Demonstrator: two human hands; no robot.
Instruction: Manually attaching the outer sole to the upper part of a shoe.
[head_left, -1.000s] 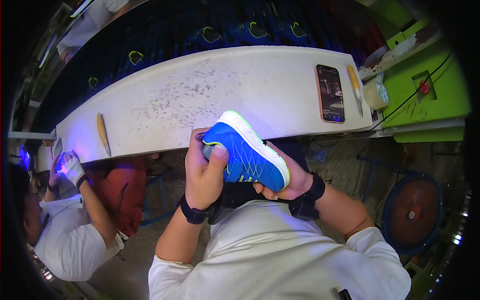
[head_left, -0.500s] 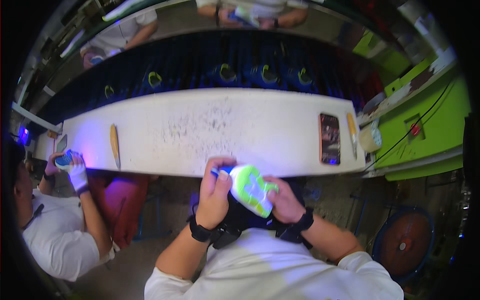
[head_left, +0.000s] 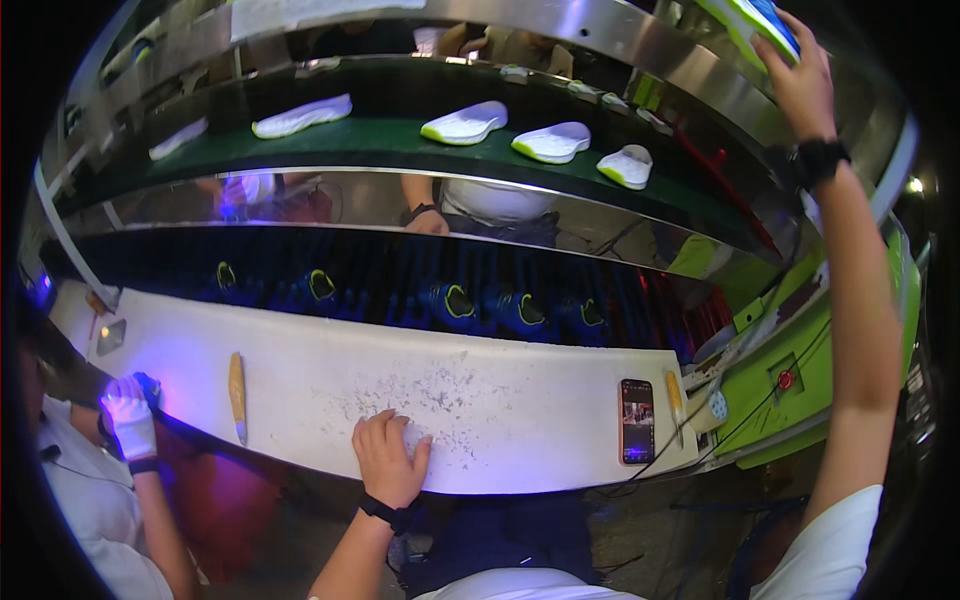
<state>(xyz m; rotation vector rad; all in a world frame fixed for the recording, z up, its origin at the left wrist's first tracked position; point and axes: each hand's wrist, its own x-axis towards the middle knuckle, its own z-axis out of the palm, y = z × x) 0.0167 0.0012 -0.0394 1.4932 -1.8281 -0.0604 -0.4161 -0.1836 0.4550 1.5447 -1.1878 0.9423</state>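
Note:
My right hand is raised high at the upper right, its fingers closed on a blue shoe with a white and yellow-green sole. The top picture edge cuts off part of that shoe. My left hand lies palm down near the front edge of the white table, fingers stretched and thumb apart, holding nothing. Small dark scraps are scattered just beyond its fingertips.
Several white and yellow-green soles lie on a green belt. Below it, dark shoes stand in a row. A phone and two wooden-handled knives rest on the table. A gloved co-worker's hand is at left.
Both hands held the shoe in front of me; now my right hand has lifted it to the upper right. My left hand has let go and come down on the table. The view has tilted upward.

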